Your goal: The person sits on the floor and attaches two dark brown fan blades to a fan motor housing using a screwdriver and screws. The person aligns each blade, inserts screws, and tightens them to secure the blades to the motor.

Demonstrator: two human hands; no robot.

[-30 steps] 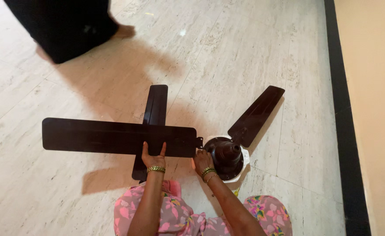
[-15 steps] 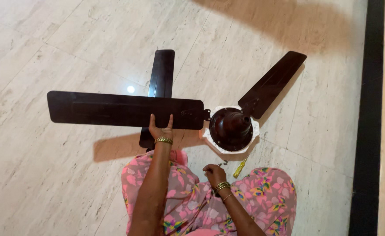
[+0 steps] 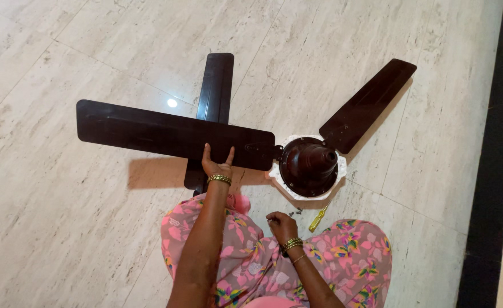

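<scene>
Head view, looking straight down at a pale marble-patterned floor [image 3: 63, 228] where a person sits with a dismantled ceiling fan in front of the knees.

Left hand [image 3: 217, 166]: its grip is closed on the near edge of a long fan blade [image 3: 166, 135], thumb and fingers spread up over the blade face. This blade runs level across the centre-left of the frame, from the left third to the motor. It is dark brown, glossy, flat and narrow with rounded corners. Its inner end, fitted with a small dark bracket, sits just beside the motor housing [image 3: 309, 165]; whether the two are joined cannot be told.

Right hand [image 3: 281, 223]: held low over the lap, fingers curled inward. Its grip appears closed, but any content is too small to make out.

Motor housing: dark brown dome with a raised central collar, resting on a white moulded base [image 3: 337, 177], centre-right of frame.

A second blade [image 3: 371, 104] angles from the motor toward the upper right. A third blade [image 3: 215, 85] lies upright in the frame, passing beneath the held one.

A yellow-handled screwdriver [image 3: 318, 218] lies on the floor just below the motor, near the right hand, with small screws [image 3: 296, 212] beside it.
</scene>
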